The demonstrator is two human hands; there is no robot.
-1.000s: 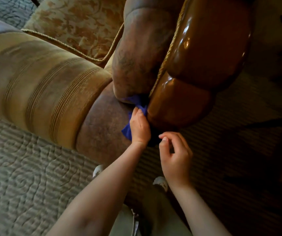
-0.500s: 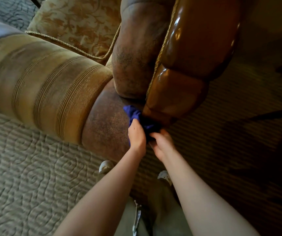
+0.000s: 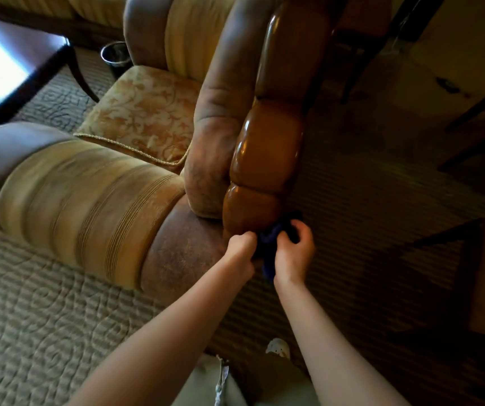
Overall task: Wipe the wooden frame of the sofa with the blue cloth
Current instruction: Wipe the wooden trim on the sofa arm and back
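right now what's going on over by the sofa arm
A person is cleaning the glossy wooden frame of the sofa. Both hands are on a blue cloth bunched at the frame's lower front end: the left hand grips it from the left, the right hand from the right. The cloth sits just under the lowest rounded wood section, with the carpet below.

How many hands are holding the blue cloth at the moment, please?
2: the left hand grips the blue cloth from its left side, the right hand from its right, just below the wooden frame.
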